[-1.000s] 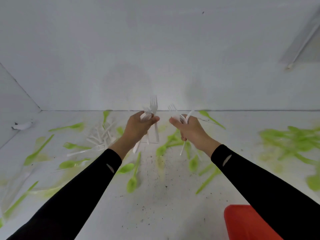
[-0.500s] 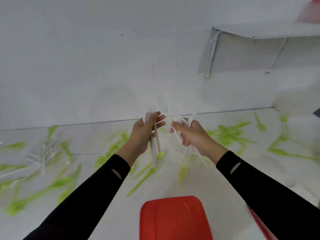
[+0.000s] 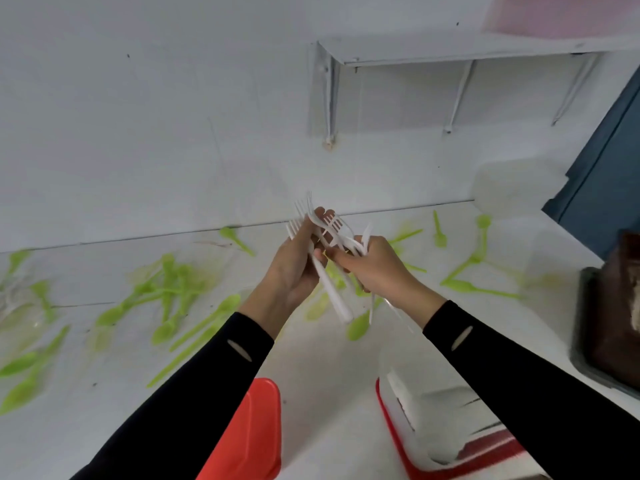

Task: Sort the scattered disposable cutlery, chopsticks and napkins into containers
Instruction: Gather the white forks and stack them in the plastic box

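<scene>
— Where are the white forks [image 3: 333, 297]?
— Bunched above the bench [image 3: 329, 362], tines up. The left hand [image 3: 294, 268] and right hand [image 3: 379, 268] meet, each clamped on some.
— And the rest?
— Green spoons [image 3: 173, 292] lie scattered on the bench; a red container [image 3: 389, 415] sits under the right sleeve.

Plain white wall [image 3: 138, 116] all the way across, with a few small dark specks. A white shelf [image 3: 467, 51] sits up top right on thin brackets [image 3: 328, 98], with something pinkish and blurry [image 3: 554, 15] on it. Dark blue panel [image 3: 609, 174] at the right edge. White surface [image 3: 329, 368] below, and the light is flat and even.
</scene>
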Tool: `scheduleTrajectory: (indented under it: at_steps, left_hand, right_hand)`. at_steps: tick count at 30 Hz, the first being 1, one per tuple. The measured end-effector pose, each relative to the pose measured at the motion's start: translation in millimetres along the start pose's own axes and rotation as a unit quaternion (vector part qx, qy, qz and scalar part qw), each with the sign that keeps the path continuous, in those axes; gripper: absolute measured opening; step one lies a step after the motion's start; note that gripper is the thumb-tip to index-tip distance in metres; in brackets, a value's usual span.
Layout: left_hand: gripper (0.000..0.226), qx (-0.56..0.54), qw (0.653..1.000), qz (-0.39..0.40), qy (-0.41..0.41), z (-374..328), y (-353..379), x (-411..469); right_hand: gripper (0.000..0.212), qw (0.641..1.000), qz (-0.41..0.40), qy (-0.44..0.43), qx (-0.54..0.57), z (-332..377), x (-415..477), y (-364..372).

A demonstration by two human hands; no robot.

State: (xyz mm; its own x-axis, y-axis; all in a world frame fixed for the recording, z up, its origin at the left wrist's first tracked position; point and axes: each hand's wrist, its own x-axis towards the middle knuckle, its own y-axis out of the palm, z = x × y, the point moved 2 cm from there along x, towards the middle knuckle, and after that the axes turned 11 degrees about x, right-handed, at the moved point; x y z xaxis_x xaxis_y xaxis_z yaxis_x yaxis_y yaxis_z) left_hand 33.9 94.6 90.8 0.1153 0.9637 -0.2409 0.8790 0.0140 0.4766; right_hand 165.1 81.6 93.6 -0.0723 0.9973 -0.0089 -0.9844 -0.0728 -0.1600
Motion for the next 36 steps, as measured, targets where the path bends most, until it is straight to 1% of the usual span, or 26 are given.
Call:
scheduleTrajectory:
  at_steps: [3, 6, 8, 9, 10, 11, 13, 14, 16, 17, 18, 20, 23, 26, 29, 31, 33, 36]
  left_hand:
    - [0.033, 0.018, 1.0, -0.01, 0.019, 4.9, 0.9, 13.1]
    - [0.029, 0.015, 0.997, -0.08, 0.012, 10.9, -5.1, 29.8]
    - [0.034, -0.006, 0.993, -0.119, 0.003, 12.9, -7.3, 38.3]
    - [0.039, -0.021, 0.992, -0.126, 0.003, 12.3, -5.7, 40.9]
    - [0.046, -0.022, 0.993, -0.119, 0.003, 13.0, -2.1, 44.6]
    - [0.057, -0.007, 0.995, -0.1, 0.003, 12.8, 2.1, 46.6]
    - [0.088, 0.054, 0.997, -0.052, -0.002, 14.7, 12.3, 52.3]
    - [0.097, 0.079, 0.996, -0.032, -0.004, 15.9, 17.6, 53.2]
    - [0.104, 0.121, 0.993, 0.001, -0.004, 21.0, 28.4, 59.0]
    - [0.102, 0.138, 0.99, 0.012, -0.001, 22.3, 32.8, 60.1]
    - [0.092, 0.151, 0.989, 0.008, 0.004, 24.0, 36.8, 61.6]
    - [0.072, 0.139, 0.99, -0.012, 0.013, 29.5, 46.0, 65.2]
    - [0.062, 0.088, 0.995, -0.03, 0.025, 37.0, 61.9, 72.3]
    - [0.051, 0.084, 0.994, -0.05, 0.04, 48.1, 77.5, 82.5]
    - [0.039, 0.033, 0.993, -0.104, 0.042, 64.2, 91.2, 93.0]
    - [0.04, -0.004, 0.99, -0.132, 0.038, 74.5, 103.3, 98.7]
    - [0.046, -0.03, 0.986, -0.158, 0.032, 83.4, 112.1, 104.1]
    - [0.057, -0.027, 0.982, -0.184, 0.022, 96.3, 117.4, 113.6]
  right_hand:
    - [0.031, 1.0, -0.011, 0.016, 0.006, -3.4, 6.0, -18.9]
    - [0.034, 0.999, 0.007, 0.034, 0.012, -2.8, 10.4, -34.4]
    - [0.038, 0.998, 0.03, 0.057, -0.015, -3.7, 12.6, -39.4]
    - [0.039, 0.997, 0.039, 0.066, -0.027, -4.5, 14.1, -41.5]
    - [0.038, 0.995, 0.048, 0.074, -0.037, -4.4, 15.2, -44.4]
    - [0.038, 0.994, 0.06, 0.08, -0.042, -5.3, 16.7, -46.6]
    - [0.039, 0.993, 0.066, 0.087, -0.051, -6.7, 20.3, -53.3]
    - [0.037, 0.993, 0.061, 0.088, -0.053, -7.0, 20.7, -56.3]
    - [0.033, 0.994, 0.058, 0.087, -0.044, -12.6, 24.4, -63.9]
    - [0.03, 0.993, 0.065, 0.086, -0.039, -16.6, 25.9, -65.9]
    - [0.029, 0.993, 0.07, 0.086, -0.035, -18.8, 26.3, -67.6]
    - [0.029, 0.993, 0.072, 0.088, -0.028, -24.0, 29.5, -73.3]
    - [0.028, 0.994, 0.061, 0.086, -0.03, -28.7, 39.9, -87.0]
    - [0.03, 0.993, 0.071, 0.076, -0.054, -31.9, 50.6, -105.6]
    - [0.033, 0.991, 0.079, 0.072, -0.079, -36.8, 56.5, -127.2]
    - [0.035, 0.99, 0.089, 0.07, -0.081, -41.5, 59.6, -141.3]
    - [0.035, 0.99, 0.105, 0.07, -0.068, -45.0, 61.9, -154.5]
    - [0.035, 0.986, 0.136, 0.072, -0.069, -49.8, 66.8, -172.5]
